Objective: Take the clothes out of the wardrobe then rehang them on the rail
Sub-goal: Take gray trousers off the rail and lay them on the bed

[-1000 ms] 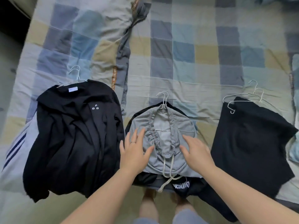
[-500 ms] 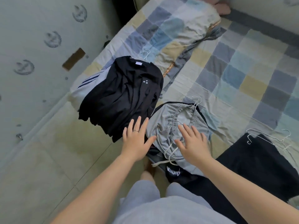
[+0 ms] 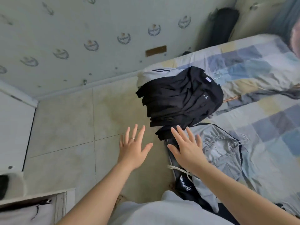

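Black shirt (image 3: 180, 103) and grey shorts (image 3: 224, 153) lie on the bed (image 3: 267, 114). Left grip (image 3: 133, 151), released with fingers spread, is over the floor (image 3: 65, 119). Right grip (image 3: 186, 150), also released, is over the grey shorts

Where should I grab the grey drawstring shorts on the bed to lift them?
Probably the wire hanger hook sticking out past the gathered waistband of the grey shorts, reached from above with the right hand, the nearer one. The hook lies clear of the cloth, so lifting it should carry the shorts.
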